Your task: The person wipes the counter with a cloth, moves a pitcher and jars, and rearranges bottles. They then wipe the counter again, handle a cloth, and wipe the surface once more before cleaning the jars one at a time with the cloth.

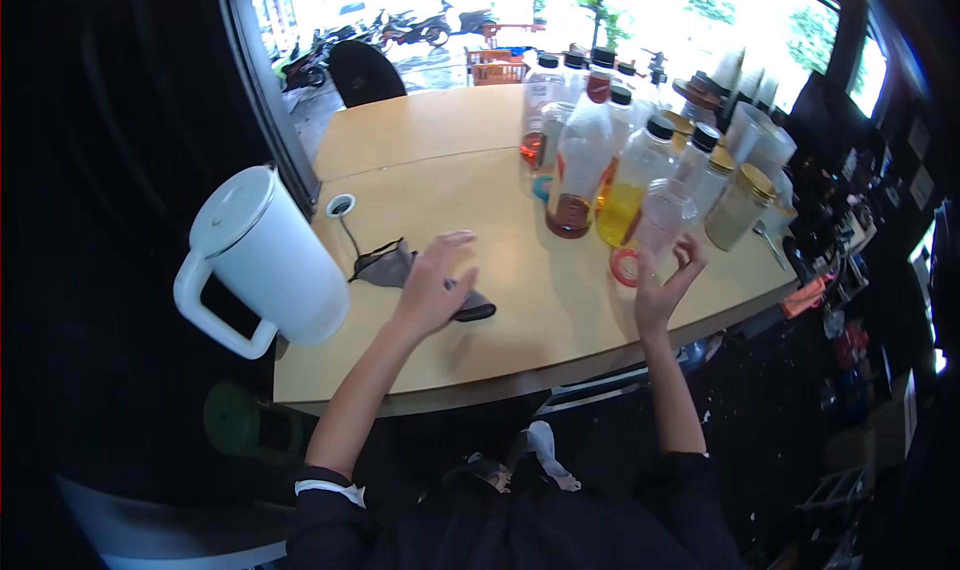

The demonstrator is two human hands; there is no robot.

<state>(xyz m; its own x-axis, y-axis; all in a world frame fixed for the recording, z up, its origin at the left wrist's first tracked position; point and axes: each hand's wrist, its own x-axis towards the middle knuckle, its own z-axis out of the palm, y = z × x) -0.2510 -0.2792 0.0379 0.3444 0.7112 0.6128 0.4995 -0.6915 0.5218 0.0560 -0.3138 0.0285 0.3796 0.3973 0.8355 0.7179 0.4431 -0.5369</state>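
Observation:
My left hand (437, 285) is open, fingers spread, over a dark grey cloth item with black straps (385, 267) that looks like a small pouch or mask. Its far end pokes out beyond my palm, and the hand hides its middle. At the right, my right hand (666, 288) has its thumb and fingers apart, close to the lower part of a clear plastic jar (668, 210). Whether the fingertips touch the jar is hard to make out. A red ring-shaped lid (624, 267) lies on the table beside my right thumb.
A big white handled tumbler (285, 270) stands at the table's (470, 210) left edge. Bottles with black caps, one with yellow liquid (620, 210) and one with brown (570, 215), crowd the right side beside a gold-lidded jar (738, 210). A cable hole (340, 206) is at the left.

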